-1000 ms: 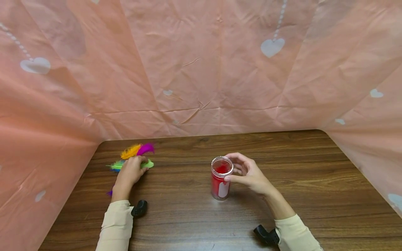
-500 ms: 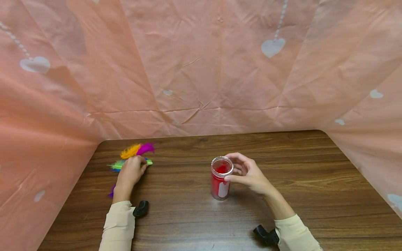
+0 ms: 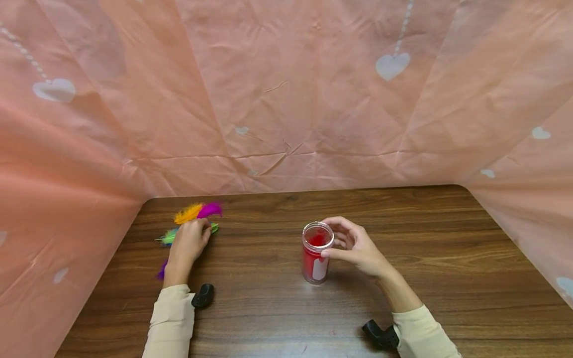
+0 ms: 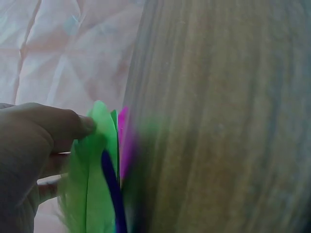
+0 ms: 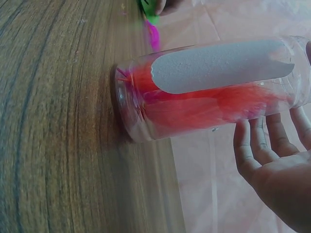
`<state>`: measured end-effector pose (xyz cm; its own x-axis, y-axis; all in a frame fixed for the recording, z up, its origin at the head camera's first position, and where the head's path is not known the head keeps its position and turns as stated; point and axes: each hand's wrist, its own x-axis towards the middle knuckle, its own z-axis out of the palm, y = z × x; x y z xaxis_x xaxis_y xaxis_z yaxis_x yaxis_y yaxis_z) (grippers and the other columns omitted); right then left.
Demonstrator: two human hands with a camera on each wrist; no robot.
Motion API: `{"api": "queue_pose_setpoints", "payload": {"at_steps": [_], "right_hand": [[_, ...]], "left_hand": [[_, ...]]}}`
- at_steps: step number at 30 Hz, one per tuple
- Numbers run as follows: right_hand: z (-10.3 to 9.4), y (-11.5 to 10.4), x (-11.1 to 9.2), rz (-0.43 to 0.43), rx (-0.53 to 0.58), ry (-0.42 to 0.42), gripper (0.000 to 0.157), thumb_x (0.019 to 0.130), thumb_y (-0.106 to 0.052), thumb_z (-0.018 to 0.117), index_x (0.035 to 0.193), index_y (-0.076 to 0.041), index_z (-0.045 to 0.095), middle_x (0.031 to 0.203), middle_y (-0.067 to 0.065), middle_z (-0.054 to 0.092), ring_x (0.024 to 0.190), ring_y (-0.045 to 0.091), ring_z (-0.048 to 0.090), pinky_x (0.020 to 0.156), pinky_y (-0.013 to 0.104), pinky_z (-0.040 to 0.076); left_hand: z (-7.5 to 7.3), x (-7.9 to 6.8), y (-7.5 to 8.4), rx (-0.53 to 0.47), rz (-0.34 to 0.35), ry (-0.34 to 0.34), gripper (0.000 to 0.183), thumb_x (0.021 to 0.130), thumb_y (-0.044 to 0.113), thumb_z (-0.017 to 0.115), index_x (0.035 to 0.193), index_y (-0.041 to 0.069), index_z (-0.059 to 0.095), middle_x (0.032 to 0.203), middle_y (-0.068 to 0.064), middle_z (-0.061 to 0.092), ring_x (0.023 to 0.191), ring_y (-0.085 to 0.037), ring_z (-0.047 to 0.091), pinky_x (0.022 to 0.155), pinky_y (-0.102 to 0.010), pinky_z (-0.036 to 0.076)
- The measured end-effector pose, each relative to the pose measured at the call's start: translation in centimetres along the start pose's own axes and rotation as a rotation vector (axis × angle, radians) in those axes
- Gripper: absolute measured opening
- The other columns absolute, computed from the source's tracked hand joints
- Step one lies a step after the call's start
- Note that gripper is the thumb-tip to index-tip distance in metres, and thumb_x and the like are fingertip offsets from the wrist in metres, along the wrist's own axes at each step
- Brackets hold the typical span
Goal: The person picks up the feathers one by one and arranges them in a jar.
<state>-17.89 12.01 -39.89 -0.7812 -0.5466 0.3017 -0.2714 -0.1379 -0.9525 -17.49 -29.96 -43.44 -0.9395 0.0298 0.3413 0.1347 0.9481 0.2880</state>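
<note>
Brown wood-grain table (image 3: 268, 313), w/ a jar (image 3: 308, 261) upright on it a bit R of centre, mouth up. Jar's clear plastic or glass, can't tell which. Red feathers (image 5: 204, 109) inside, some pinkish bits among them in the R wrist view; pale label (image 3: 319, 269) on the near side.

R hand (image 3: 355, 251) holds the jar near its rim from the R: thumb on the near side, fingers round the far side, gap only as wide as the jar. Jar base is on the table.

L hand (image 3: 189, 243) is at the far L of the table, narrow grip, pinching a green feather (image 4: 95, 165) between thumb & fingers near one end. L wrist view has a dk blue strip (image 4: 114, 194) lying along the feather; feather or quill, can't tell. Whether green feather is fully off the table: can't tell.

Around L hand: orange feather (image 3: 188, 214) & magenta feather (image 3: 209, 210) just beyond it, side by side, touching or nearly; purple feather (image 3: 161, 269) nearer, just L of the wrist, partly hidden. All well apart from the jar.

Both arms in cream sleeves (image 3: 172, 323), each w/ a black device (image 3: 203, 296) at the wrist. Peach sheet (image 3: 277, 104) w/ white hearts (image 3: 393, 66) behind, also along L & R sides.
</note>
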Motion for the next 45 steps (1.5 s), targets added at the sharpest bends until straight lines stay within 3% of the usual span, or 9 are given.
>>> {"api": "queue_pose_setpoints", "payload": {"at_steps": [8,17,23,28,45], "right_hand": [[-0.1,0.0,0.1,0.003,0.004,-0.002,0.055,0.085,0.007,0.079,0.131,0.014,0.051,0.124,0.01,0.066,0.111,0.017,0.068,0.098,0.028,0.055],[-0.1,-0.1,0.1,-0.001,0.007,-0.001,0.055,0.084,0.008,0.079,0.131,0.015,0.051,0.123,0.009,0.066,0.11,0.019,0.068,0.097,0.028,0.056],[-0.1,-0.1,0.1,-0.003,0.009,0.001,0.055,0.084,0.008,0.079,0.131,0.015,0.051,0.123,0.009,0.066,0.11,0.019,0.069,0.097,0.03,0.056],[-0.1,-0.1,0.1,0.001,0.005,0.004,0.055,0.085,0.008,0.079,0.131,0.015,0.051,0.124,0.009,0.066,0.111,0.018,0.068,0.097,0.029,0.056],[0.1,-0.1,0.1,0.008,-0.005,0.0,0.054,0.085,0.008,0.079,0.131,0.014,0.052,0.124,0.011,0.066,0.111,0.017,0.068,0.097,0.028,0.055]], "left_hand": [[-0.4,0.1,0.6,0.004,-0.002,0.087,0.005,0.091,0.0,0.072,0.093,-0.004,0.071,0.083,-0.024,0.073,0.075,-0.047,0.069,0.067,-0.059,0.054],[-1.1,0.5,1.6,0.019,0.044,0.161,0.007,0.089,-0.002,0.072,0.095,-0.002,0.07,0.085,-0.022,0.074,0.077,-0.047,0.07,0.067,-0.058,0.054],[-1.7,0.6,2.3,-0.004,0.075,0.173,0.013,0.086,-0.005,0.075,0.097,-0.002,0.071,0.088,-0.022,0.075,0.081,-0.046,0.071,0.072,-0.058,0.055],[-2.1,0.8,3.0,-0.032,0.073,0.171,0.013,0.086,-0.003,0.077,0.099,-0.003,0.075,0.095,-0.021,0.076,0.087,-0.044,0.072,0.077,-0.056,0.057],[-3.0,0.6,3.9,-0.07,0.061,0.197,0.008,0.09,0.002,0.078,0.096,-0.002,0.076,0.094,-0.021,0.076,0.09,-0.043,0.072,0.082,-0.056,0.057]]}}
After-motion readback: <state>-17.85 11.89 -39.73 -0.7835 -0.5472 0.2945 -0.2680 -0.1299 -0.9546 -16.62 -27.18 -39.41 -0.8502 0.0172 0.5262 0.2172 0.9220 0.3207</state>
